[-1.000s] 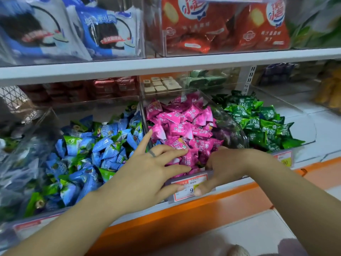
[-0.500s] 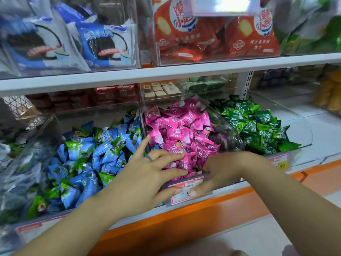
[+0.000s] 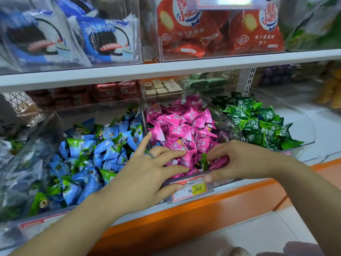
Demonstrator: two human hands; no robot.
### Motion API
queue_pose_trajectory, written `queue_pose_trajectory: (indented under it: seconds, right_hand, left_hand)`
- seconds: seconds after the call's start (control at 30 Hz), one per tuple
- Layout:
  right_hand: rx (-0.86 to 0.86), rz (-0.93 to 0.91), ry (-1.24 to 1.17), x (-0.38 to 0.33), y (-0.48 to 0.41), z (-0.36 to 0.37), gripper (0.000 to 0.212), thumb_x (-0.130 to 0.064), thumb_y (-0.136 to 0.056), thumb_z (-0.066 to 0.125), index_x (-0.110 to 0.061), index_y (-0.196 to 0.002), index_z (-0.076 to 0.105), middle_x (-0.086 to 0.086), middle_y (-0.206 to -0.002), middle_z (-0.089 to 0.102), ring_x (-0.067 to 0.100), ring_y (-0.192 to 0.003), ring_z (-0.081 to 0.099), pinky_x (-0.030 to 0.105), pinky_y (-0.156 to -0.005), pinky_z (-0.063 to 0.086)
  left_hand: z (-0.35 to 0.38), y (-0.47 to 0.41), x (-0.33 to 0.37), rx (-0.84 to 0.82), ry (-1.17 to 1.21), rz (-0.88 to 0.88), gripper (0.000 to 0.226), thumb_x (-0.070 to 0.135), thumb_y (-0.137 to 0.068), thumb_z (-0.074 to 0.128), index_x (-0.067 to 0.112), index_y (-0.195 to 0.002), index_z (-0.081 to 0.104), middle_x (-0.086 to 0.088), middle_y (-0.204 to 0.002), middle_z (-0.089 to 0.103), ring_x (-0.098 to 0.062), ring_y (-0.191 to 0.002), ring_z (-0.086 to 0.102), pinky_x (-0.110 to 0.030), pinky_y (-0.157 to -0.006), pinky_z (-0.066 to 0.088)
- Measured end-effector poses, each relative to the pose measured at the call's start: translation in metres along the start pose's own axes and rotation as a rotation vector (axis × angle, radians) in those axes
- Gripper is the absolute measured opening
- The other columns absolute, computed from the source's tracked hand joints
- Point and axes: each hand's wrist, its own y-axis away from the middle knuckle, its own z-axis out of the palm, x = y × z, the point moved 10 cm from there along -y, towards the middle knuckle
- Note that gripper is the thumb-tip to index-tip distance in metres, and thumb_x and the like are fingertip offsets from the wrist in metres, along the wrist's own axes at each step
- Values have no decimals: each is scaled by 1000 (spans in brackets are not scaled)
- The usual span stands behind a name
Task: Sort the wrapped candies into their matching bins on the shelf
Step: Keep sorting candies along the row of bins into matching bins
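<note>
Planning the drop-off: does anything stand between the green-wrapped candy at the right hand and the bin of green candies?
Yes: the pink candy bin's clear curved plastic wall rises between the green-wrapped candy, pinched by the right hand, and the green candy bin.

bright even light, glare on bins, blurred stretched edges.

Price tag (image 3: pixel 190 189), clipped in front of the pink candies (image 3: pixel 184 124): the yellow patch reads "9.90". The small print above it is too fine to read.

Pink candies: white characters, "梅" legible on several wrappers.

Green candies (image 3: pixel 258 122): white characters, "酸" and "梅" legible near the back.

Blue cookie packs (image 3: pixel 103 37), upper shelf: "奥利奥" in white.

Red snack bags (image 3: pixel 184 34), upper shelf: the round white logo begins "馍小"; the rest is unclear.

Second tag (image 3: pixel 36 226), far left: red header, blurred.

Sign (image 3: pixel 224 1), top edge: washed out, unreadable.
</note>
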Motion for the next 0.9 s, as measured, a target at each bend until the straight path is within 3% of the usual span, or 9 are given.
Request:
queue_pose_trajectory:
  seconds: [0.07,0.13,0.27,0.4,0.57,0.67,0.77,0.87,0.9]
  right_hand:
    - [57,-19,-91,-5,4,-9,76,-67,-56,63,-25,-120,64,-17,-129,55,-13,-101,54,9,-82,41]
    - [159,-17,-200,-1,5,-21,64,-65,-55,65,-32,-109,69,-14,-121,61,-13,-83,59,10,-69,45]
    - [336,-35,-501,2,12,-41,31,-47,-64,73,-36,-92,75,9,-107,70,36,-101,62,50,-91,50]
    - [266,-179,-657,-24,14,-33,23,-12,-84,65,-26,-100,72,-10,-96,73,4,-97,67,17,-90,50]
    - [205,-246,-769,-38,12,-26,29,-9,-88,59,-31,-102,72,-1,-98,74,13,-99,68,31,-95,50]
    - [304,-180,-505,-25,6,-29,25,-20,-90,61,-39,-103,70,-8,-104,72,28,-104,64,49,-95,49]
    - [335,-197,-144,-31,-6,-18,28,-26,-88,63,-40,-112,64,-17,-130,53,6,-122,47,37,-109,36]
    - [297,-227,38,-43,-19,0,40,-36,-86,65,-40,-125,56,-16,-141,38,5,-131,26,32,-110,27]
    - [297,-213,91,-43,-22,2,44,-40,-84,66,-40,-127,55,-15,-140,38,7,-130,26,32,-109,27]
  left_hand:
    - [-2,0,0,0,22,-15,40,59,-91,39,41,-120,61,16,-134,53,-6,-118,48,-55,-113,7]
    - [-5,0,-1,28,58,-36,39,58,-91,39,41,-119,61,18,-131,53,-3,-117,48,-53,-115,5]
    - [-19,-2,-6,160,160,-124,41,51,-93,40,39,-131,49,23,-128,51,6,-117,44,-39,-118,2]
    - [-28,-5,-8,230,314,-210,61,58,-88,39,56,-143,12,48,-135,20,24,-128,13,-9,-112,7]
    - [-39,-6,-17,332,489,-251,51,50,-88,49,49,-137,33,32,-128,43,14,-122,38,-2,-100,23]
    - [-49,2,-29,375,484,-281,48,43,-92,55,51,-135,34,35,-124,43,21,-119,36,2,-96,23]
    - [-64,15,-44,427,461,-322,48,41,-94,50,60,-133,31,41,-121,41,17,-111,43,0,-88,30]
    - [-63,27,-59,405,568,-435,44,52,-94,41,71,-129,23,40,-114,50,-5,-102,57,-22,-90,45]
    - [-57,32,-66,394,640,-493,47,54,-89,41,70,-129,24,31,-97,60,-10,-85,60,-30,-81,48]
